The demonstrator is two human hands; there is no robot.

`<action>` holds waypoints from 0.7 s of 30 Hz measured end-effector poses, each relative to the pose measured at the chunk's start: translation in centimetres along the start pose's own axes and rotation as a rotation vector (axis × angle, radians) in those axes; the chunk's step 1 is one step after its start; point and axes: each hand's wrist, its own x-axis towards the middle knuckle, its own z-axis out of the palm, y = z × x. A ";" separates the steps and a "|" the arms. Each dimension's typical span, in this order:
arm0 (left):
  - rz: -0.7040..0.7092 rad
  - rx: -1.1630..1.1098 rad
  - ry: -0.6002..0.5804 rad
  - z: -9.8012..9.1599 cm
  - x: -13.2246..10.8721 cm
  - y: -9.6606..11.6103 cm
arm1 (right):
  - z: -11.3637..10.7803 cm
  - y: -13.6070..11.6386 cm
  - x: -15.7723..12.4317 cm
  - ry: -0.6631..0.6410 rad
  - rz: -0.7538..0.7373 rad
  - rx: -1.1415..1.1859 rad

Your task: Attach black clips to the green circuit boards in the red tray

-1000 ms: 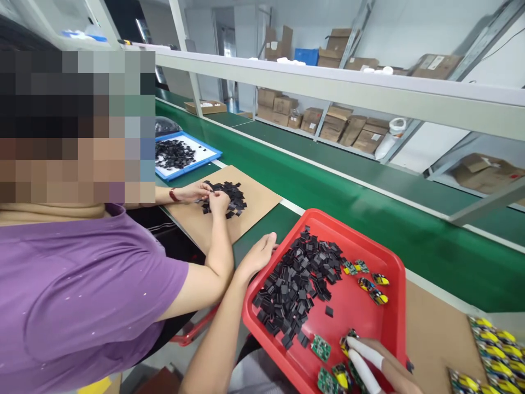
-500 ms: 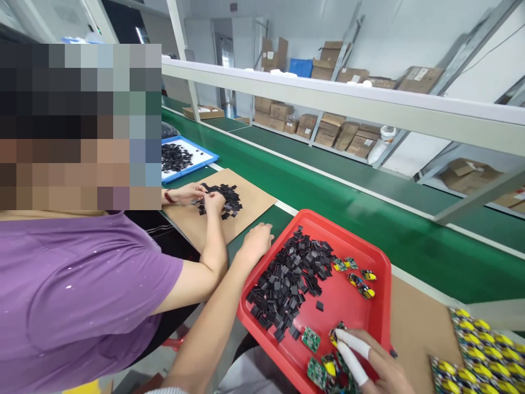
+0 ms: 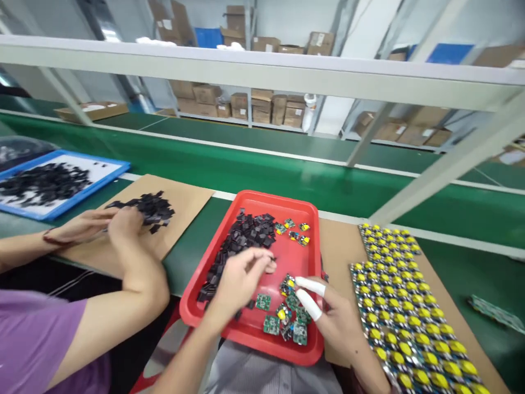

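My left hand (image 3: pixel 246 276) is over the red tray (image 3: pixel 293 255), thumb and fingers pinched on what looks like a small black piece (image 3: pixel 274 258), mostly hidden by the fingertips. White finger cots cover two fingers of my right hand (image 3: pixel 332 309). Those fingers close on the edge of a small circuit board (image 3: pixel 287 284) with a yellow part. Below it lie several loose green boards (image 3: pixel 271 325), some also with yellow parts. A heap of flat black pieces (image 3: pixel 246 232) fills the tray's left side. A few more boards (image 3: pixel 303 239) sit at its far right.
Rows of yellow-topped boards (image 3: pixel 402 306) cover cardboard (image 3: pixel 334 246) on the right, with a green strip (image 3: pixel 496 313) beyond. At left, a co-worker's hands (image 3: pixel 123 221) handle black pieces on brown cardboard (image 3: pixel 186 200). A blue-rimmed tray (image 3: pixel 88 189) stands farther left. A white beam (image 3: pixel 246 71) crosses above.
The view has swung to the right. My left hand has left the tray's left rim and moved in over the tray, its fingers now pinched. My right hand stays at the same board.
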 end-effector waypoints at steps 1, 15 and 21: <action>0.137 -0.006 0.026 1.4 -1.4 0.6 | 0.3 -0.2 0.0 0.007 0.065 0.123; 0.412 0.014 0.045 4.8 -5.5 0.3 | 1.8 -0.6 0.8 0.064 0.140 0.657; 0.342 -0.074 0.028 4.7 -5.9 0.3 | 1.7 0.2 0.3 0.074 0.086 0.540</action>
